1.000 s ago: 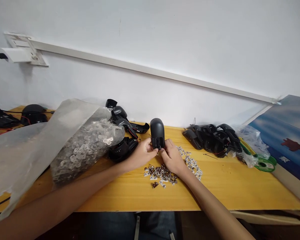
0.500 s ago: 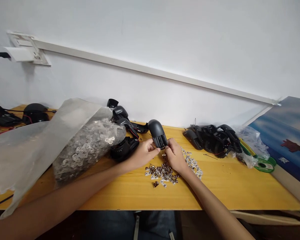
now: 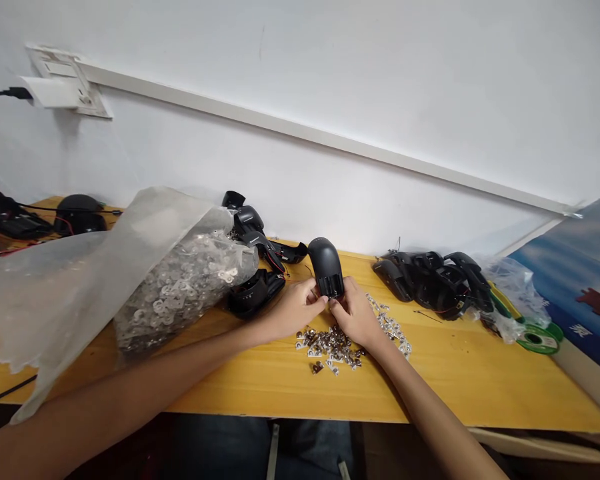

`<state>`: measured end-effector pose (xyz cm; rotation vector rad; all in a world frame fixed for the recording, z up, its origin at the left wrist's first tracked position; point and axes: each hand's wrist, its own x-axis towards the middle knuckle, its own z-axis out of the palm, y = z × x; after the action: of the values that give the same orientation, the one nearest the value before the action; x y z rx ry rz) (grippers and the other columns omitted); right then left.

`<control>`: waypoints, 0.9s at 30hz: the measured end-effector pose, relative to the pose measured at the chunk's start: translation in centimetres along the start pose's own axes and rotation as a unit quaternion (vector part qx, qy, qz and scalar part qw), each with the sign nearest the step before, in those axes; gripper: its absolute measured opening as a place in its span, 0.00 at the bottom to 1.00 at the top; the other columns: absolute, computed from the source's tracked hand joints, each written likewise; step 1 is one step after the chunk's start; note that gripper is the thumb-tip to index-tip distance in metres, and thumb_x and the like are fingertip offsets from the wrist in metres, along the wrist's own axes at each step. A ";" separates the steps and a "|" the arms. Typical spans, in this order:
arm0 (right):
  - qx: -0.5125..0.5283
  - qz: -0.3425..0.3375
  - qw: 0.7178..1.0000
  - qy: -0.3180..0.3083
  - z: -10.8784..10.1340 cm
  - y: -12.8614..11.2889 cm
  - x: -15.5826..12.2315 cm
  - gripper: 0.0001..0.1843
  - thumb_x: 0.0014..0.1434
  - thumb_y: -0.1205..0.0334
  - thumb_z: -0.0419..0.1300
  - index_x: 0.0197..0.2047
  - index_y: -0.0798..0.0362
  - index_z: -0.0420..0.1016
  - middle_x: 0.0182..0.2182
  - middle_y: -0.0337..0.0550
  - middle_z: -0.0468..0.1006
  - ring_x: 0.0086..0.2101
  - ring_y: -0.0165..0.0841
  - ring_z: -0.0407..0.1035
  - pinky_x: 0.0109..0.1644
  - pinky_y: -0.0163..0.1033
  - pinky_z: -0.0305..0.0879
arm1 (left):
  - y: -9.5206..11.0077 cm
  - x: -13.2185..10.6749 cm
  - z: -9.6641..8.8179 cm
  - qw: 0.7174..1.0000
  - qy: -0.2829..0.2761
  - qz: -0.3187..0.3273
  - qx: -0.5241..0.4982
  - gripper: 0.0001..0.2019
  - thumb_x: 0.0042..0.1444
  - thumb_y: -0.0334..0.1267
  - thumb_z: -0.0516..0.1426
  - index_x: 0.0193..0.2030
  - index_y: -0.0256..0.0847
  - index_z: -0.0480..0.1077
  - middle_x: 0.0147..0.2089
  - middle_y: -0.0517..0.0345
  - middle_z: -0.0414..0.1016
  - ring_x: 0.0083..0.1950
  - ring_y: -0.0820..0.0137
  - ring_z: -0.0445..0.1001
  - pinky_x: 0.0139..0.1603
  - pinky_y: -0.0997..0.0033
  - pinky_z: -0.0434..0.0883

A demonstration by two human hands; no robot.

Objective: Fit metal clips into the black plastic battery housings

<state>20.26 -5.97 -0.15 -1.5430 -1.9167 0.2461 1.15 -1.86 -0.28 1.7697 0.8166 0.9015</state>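
A black, rounded plastic housing with an open battery compartment stands tilted up between my hands, its slots facing me. My left hand is closed on its lower left edge, thumb at the bottom. At the lower right edge my right hand grips the same housing, its thumb near the compartment's end. Whether a small part sits under the thumbs I cannot tell. Just below the hands lies a loose pile of small metal battery contacts, some with springs. Flat silvery contacts spread out behind my right wrist.
On the left, a clear plastic bag full of metal contacts leans across the yellow table. Black housings with thin wires lie behind it. More black housings, a green spool and crumpled plastic are at the right.
The housing has turned a little more upright in my hands, which keep their hold at its lower end. The whole view has shifted slightly.
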 end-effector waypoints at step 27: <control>0.018 0.017 1.000 -0.013 0.1 -0.6 0.2 0.05 0.60 0.60 0.57 0.41 0.47 0.66 0.38 0.44 0.72 0.38 0.43 0.70 0.44 0.48 0.68 | 0.2 0.1 -0.1 1.000 -0.016 0.016 0.010 0.05 0.60 0.35 0.58 0.40 0.39 0.74 0.37 0.57 0.77 0.37 0.65 0.73 0.39 0.66 0.69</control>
<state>19.71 -5.95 0.17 -1.5559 -1.8973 0.3141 1.18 -1.79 -0.09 1.8148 0.7799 0.8868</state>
